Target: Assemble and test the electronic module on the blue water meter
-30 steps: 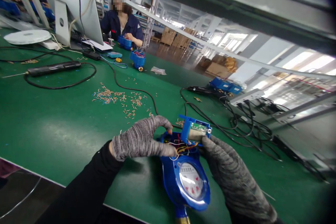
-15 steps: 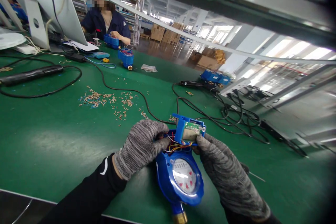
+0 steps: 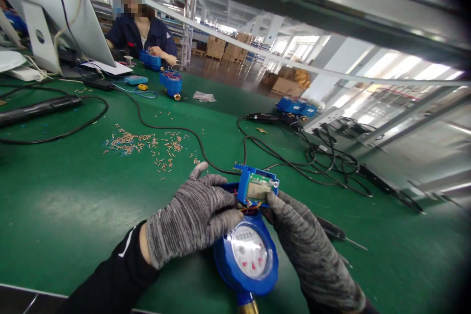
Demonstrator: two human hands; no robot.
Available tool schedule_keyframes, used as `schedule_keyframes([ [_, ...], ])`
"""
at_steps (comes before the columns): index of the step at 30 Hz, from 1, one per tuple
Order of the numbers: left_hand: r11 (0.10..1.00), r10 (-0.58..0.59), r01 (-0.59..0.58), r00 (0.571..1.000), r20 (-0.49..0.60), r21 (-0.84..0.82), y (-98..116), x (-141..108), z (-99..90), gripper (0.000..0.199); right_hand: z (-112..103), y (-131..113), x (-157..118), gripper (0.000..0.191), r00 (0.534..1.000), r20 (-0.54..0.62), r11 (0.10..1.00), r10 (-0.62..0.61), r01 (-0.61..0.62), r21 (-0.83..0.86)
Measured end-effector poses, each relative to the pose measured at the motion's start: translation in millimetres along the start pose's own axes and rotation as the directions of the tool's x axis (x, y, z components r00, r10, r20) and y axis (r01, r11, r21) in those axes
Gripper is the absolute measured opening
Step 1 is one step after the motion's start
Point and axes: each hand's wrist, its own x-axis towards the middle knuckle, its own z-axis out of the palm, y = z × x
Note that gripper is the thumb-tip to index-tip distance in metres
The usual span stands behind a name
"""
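Observation:
A blue water meter (image 3: 246, 255) with a round dial lies in front of me, its brass end toward me. At its far end a blue cover (image 3: 242, 187) holding a green circuit board (image 3: 262, 179) stands tilted up above the open housing. My right hand (image 3: 290, 221), in a grey knit glove, grips this cover at its right edge. Yellow and red wires (image 3: 253, 207) run below the cover. My left hand (image 3: 195, 211), also gloved, lies at the housing's left side with fingers spread, fingertips by the wires and partly hidden there.
A screwdriver (image 3: 340, 235) lies right of my right hand. Small screws (image 3: 128, 142) are scattered on the green table (image 3: 73, 191). Black cables (image 3: 294, 162) coil at right. Another blue meter (image 3: 172, 83) stands farther back. Beyond, a co-worker (image 3: 140, 34) handles a blue unit beside a monitor (image 3: 55, 10).
My left hand's fingers have spread from a closer pinch at the wires, and one finger now points up and away. The meter and cover appear slightly farther left in view.

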Motion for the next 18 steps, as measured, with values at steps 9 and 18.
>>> schedule_keyframes([
  [9,0.947,-0.089,0.2,0.916,-0.391,0.251,11.1,9.1,47.0,0.025,15.6,-9.9,2.6,0.029,0.999,0.043,0.999,-0.029,0.028,0.019],
  [18,0.951,-0.19,0.271,0.891,-0.413,0.149,-4.2,14.2,41.8,0.014,0.3,-19.7,-12.4,0.023,0.986,0.089,0.966,-0.143,0.159,-0.205],
])
